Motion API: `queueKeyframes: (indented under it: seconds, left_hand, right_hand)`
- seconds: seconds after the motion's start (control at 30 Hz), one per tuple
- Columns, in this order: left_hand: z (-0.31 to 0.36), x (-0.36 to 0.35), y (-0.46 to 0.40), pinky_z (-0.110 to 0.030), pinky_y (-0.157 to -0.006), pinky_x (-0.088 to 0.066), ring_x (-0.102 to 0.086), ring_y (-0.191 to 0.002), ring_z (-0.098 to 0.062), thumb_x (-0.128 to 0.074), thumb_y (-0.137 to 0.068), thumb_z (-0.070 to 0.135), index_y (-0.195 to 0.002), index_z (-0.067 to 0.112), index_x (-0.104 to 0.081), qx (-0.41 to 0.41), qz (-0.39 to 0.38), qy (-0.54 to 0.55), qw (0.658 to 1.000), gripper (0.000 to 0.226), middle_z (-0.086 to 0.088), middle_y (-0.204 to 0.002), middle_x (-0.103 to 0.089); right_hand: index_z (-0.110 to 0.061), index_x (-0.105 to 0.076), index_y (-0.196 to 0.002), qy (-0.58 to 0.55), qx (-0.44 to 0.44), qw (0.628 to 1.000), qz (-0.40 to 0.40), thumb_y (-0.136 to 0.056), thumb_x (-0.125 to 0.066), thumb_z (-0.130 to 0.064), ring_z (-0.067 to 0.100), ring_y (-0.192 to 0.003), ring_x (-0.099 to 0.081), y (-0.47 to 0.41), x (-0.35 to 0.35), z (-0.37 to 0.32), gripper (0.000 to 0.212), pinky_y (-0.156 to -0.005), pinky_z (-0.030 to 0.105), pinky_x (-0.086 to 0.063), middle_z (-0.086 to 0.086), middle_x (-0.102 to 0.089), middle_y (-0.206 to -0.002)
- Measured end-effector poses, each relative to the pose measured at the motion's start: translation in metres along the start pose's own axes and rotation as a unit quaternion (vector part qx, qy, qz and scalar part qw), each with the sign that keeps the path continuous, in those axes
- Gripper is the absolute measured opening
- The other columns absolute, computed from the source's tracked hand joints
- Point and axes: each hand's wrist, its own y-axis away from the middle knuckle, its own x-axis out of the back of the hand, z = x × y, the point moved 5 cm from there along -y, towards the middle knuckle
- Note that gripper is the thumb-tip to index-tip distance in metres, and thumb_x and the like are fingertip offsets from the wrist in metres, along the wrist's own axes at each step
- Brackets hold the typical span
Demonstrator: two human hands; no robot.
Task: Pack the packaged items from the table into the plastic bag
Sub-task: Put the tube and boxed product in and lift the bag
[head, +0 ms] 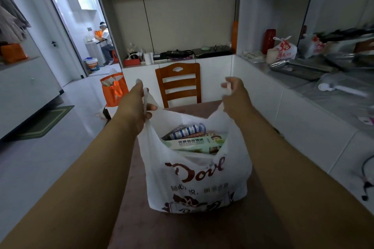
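the left hand [136,107] is closed in a fist around the left handle [145,97] of the white plastic bag [197,176], with the twisted strip of plastic running up between thumb and fingers. the right hand [235,97] is likewise clenched on the right handle [228,87], a small tuft of plastic sticking out above its knuckles. both handles are pulled upward and apart, so the mouth of the bag gapes open between the two hands and just below them.

the bag stands on the brown table [182,228], under and between the forearms, its printed brown lettering facing the camera. inside it, below the level of both hands, lies a pale green box [194,144] with printed characters, tilted across the opening. behind the box, on the side farther from the wrists, sits a blue-and-white striped packet [185,132] among other wrappers too crumpled to tell apart.

beyond the hands, a wooden chair [178,83] stands pushed up to the far edge of the table. past the left hand, out on the floor, is an orange tote bag [114,91].
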Motion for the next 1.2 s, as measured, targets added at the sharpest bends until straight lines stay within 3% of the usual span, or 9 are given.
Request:
queueKeyframes:
  seconds: [0.17,0.3,0.4,0.53,0.63,0.73,0.93,1.07,1.2]
  left_hand:
    - [0.034,-0.007,-0.007,-0.020,-0.052,-0.049,-0.058,-0.065,-0.011,-0.046,-0.084,0.065,-0.096,0.020,-0.067,-0.036,-0.015,0.046,0.998,0.051,0.000,-0.106,-0.069]
    - [0.023,-0.004,-0.010,-0.022,-0.053,-0.048,-0.057,-0.065,-0.012,-0.046,-0.084,0.067,-0.103,0.018,-0.068,-0.026,-0.022,0.030,0.999,0.057,-0.002,-0.109,-0.068]
    - [-0.009,-0.003,-0.008,-0.025,-0.056,-0.045,-0.054,-0.065,-0.013,-0.044,-0.087,0.064,-0.105,0.017,-0.067,0.014,-0.021,0.002,1.000,0.056,-0.004,-0.107,-0.064]
    - [-0.014,-0.004,-0.014,-0.026,-0.053,-0.055,-0.063,-0.068,-0.020,-0.040,-0.091,0.060,-0.091,0.017,-0.067,0.017,-0.015,-0.042,0.999,0.051,-0.007,-0.097,-0.068]
    - [-0.009,-0.007,-0.022,-0.030,-0.059,-0.060,-0.069,-0.071,-0.023,-0.040,-0.092,0.058,-0.096,0.015,-0.068,-0.012,0.012,-0.087,0.996,0.051,-0.006,-0.089,-0.070]
    - [-0.010,-0.009,-0.032,-0.035,-0.071,-0.060,-0.070,-0.077,-0.025,-0.039,-0.092,0.058,-0.101,0.016,-0.065,-0.021,0.027,-0.119,0.992,0.051,-0.006,-0.090,-0.070]
    - [-0.021,-0.017,-0.049,-0.034,-0.066,-0.057,-0.069,-0.081,-0.025,-0.038,-0.093,0.056,-0.090,0.015,-0.064,-0.017,0.031,-0.122,0.992,0.049,-0.009,-0.093,-0.071]
    - [-0.028,-0.022,-0.059,-0.037,-0.080,-0.057,-0.069,-0.081,-0.024,-0.036,-0.092,0.059,-0.106,0.012,-0.067,-0.010,0.025,-0.117,0.993,0.058,-0.010,-0.098,-0.072]
    - [-0.031,-0.024,-0.062,-0.033,-0.069,-0.057,-0.071,-0.061,-0.019,-0.034,-0.091,0.062,-0.093,0.012,-0.070,-0.009,-0.018,-0.114,0.993,0.062,-0.009,-0.082,-0.077]
  right_hand:
    - [-0.023,-0.035,-0.134,-0.053,0.078,0.996,0.010,-0.092,-0.050,-0.004,0.005,-0.074,-0.056,-0.029,0.014,-0.058,0.049,-0.039,0.010,-0.041,0.007,-0.058,-0.130]
    - [-0.022,-0.035,-0.136,-0.028,0.053,0.998,0.022,-0.090,-0.046,0.005,0.012,-0.100,-0.059,-0.028,0.015,-0.042,0.055,-0.065,0.016,-0.047,0.007,-0.058,-0.131]
    - [-0.022,-0.034,-0.137,0.004,0.006,1.000,-0.020,-0.091,-0.047,0.002,0.024,-0.101,-0.059,-0.015,0.001,-0.006,0.054,-0.054,0.020,-0.047,0.007,-0.057,-0.131]
    - [-0.024,-0.046,-0.124,-0.006,0.029,1.000,0.007,-0.091,-0.055,-0.028,0.015,-0.073,-0.061,-0.010,0.009,0.002,0.035,-0.054,0.024,-0.046,0.000,-0.063,-0.103]
    - [-0.020,-0.055,-0.107,-0.022,0.029,0.993,0.116,-0.092,-0.042,-0.046,0.013,-0.077,-0.061,-0.017,0.031,0.017,0.033,-0.061,0.026,-0.042,-0.004,-0.063,-0.088]
    - [-0.007,-0.060,-0.105,0.072,-0.034,0.983,0.164,-0.096,-0.038,-0.034,0.026,-0.087,-0.058,-0.028,0.051,0.065,0.036,-0.070,0.030,-0.041,0.012,-0.065,-0.100]
    - [-0.001,-0.044,-0.138,0.313,-0.197,0.929,-0.011,-0.098,-0.046,-0.022,0.036,-0.129,-0.045,-0.025,0.056,0.184,0.045,-0.106,0.040,-0.033,0.020,-0.048,-0.142]
    - [-0.004,-0.042,-0.138,0.303,-0.248,0.920,-0.012,-0.095,-0.048,-0.016,0.035,-0.131,-0.042,-0.026,0.061,0.209,0.045,-0.105,0.038,-0.035,0.021,-0.044,-0.143]
    - [0.001,-0.027,-0.146,0.249,-0.319,0.914,-0.014,-0.101,-0.039,-0.017,0.030,-0.142,-0.026,-0.035,0.078,0.211,0.050,-0.115,0.035,-0.019,0.018,-0.022,-0.157]
